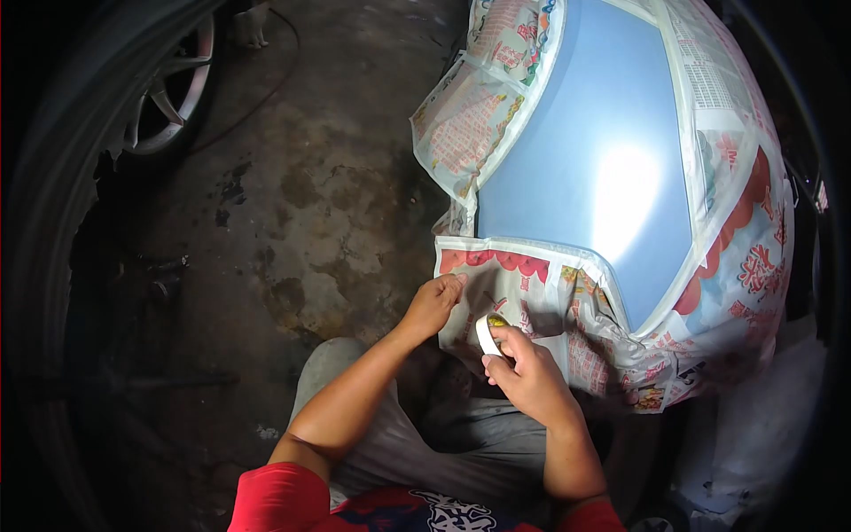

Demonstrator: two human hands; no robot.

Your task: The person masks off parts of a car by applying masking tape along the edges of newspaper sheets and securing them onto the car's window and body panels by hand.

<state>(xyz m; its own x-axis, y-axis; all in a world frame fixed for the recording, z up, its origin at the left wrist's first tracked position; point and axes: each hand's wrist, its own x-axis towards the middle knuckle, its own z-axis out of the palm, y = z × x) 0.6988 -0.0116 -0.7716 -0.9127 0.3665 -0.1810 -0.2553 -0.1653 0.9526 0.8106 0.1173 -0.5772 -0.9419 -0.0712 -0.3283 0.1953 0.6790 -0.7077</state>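
Observation:
My right hand (523, 368) grips a roll of pale tape (487, 337), with fingers through its ring. To its left, my left hand (434, 306) is closed at the left edge of the printed paper (505, 284); its fingertips pinch at that edge, and what lies between them is too small to make out. The paper hangs below a glossy blue-grey panel (585, 168), with pale tape along the border between them. More printed paper surrounds the panel on the left and right.
A wheel (177, 93) stands at the upper left, near a thin hose (266, 97) on the stained concrete floor (310, 204). Another person's foot or hand (252, 27) shows at the top. My bent legs (461, 443) are below my hands.

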